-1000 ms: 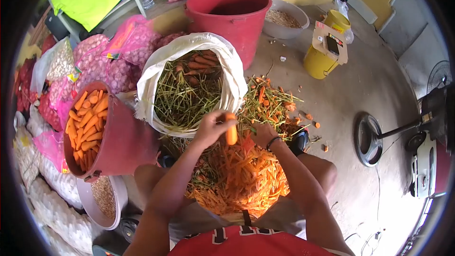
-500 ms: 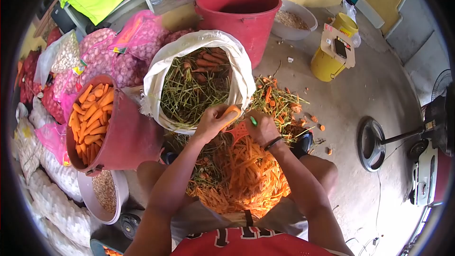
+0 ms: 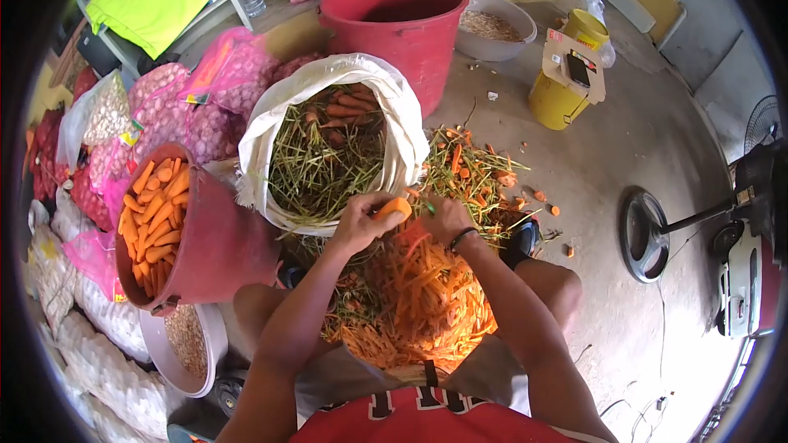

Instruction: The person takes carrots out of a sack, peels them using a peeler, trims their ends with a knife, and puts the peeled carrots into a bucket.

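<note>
In my left hand (image 3: 361, 223) is a peeled carrot (image 3: 396, 210), its blunt end facing right. My right hand (image 3: 448, 220) is closed around a small tool with a green handle (image 3: 429, 207), close to the carrot's end; the tool's working part cannot be made out. A small carrot piece (image 3: 412, 192) shows just above, between the two hands. Below them lies a heap of orange carrot peelings (image 3: 435, 303) between my legs. Directly beyond my left hand stands an open white sack (image 3: 250, 152) holding unpeeled carrots (image 3: 353, 104) and green stalks (image 3: 324, 160).
A tilted red bucket (image 3: 222, 234) of peeled carrots (image 3: 156, 217) stands at left. Behind the sack is a large red tub (image 3: 394, 49). Carrot tops and stalks (image 3: 468, 172) litter the floor at right, before a yellow bucket (image 3: 556, 100) and a fan base (image 3: 644, 234).
The carrot has turned from slanting upward to lying more level, its blunt end now towards my right hand. A small carrot piece now shows at its end. The view has shifted slightly.
</note>
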`<state>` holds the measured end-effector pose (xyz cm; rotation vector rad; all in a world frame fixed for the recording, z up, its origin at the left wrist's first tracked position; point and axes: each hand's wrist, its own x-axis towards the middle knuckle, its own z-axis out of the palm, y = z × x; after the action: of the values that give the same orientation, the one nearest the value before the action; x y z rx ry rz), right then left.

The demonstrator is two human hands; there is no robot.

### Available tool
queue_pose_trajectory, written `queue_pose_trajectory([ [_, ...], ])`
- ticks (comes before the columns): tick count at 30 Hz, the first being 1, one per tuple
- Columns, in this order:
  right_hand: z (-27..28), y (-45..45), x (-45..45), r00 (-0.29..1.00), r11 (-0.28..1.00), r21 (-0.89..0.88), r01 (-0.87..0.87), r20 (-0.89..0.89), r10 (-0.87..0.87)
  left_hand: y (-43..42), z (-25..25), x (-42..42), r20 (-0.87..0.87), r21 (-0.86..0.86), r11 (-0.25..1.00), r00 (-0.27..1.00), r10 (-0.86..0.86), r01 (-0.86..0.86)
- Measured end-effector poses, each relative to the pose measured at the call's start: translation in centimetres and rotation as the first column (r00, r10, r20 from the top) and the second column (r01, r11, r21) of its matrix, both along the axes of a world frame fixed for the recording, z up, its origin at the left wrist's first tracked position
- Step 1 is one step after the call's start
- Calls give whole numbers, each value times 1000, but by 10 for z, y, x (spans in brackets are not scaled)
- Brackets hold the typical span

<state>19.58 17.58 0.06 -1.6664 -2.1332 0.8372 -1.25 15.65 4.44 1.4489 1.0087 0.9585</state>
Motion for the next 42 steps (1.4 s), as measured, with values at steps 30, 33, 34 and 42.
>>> queue_pose_trajectory([
  [30, -27, 9, -16, 893, 867, -449, -214, 269, 360, 264, -53, -189, -972, 123, 988, 212, 103, 88],
  [33, -31, 10, -11, 918, 880, -402, -252, 188, 349, 332, -13, -231, -986, -24, 999, 167, -30, 41],
  [34, -26, 12, -10, 920, 879, -404, -254, 179, 349, 358, 10, -245, -938, -102, 995, 333, -95, -3],
  [42, -18, 31, -7, 912, 878, -402, -259, 197, 359, 380, -109, -224, -938, 174, 983, 313, 149, 53],
])
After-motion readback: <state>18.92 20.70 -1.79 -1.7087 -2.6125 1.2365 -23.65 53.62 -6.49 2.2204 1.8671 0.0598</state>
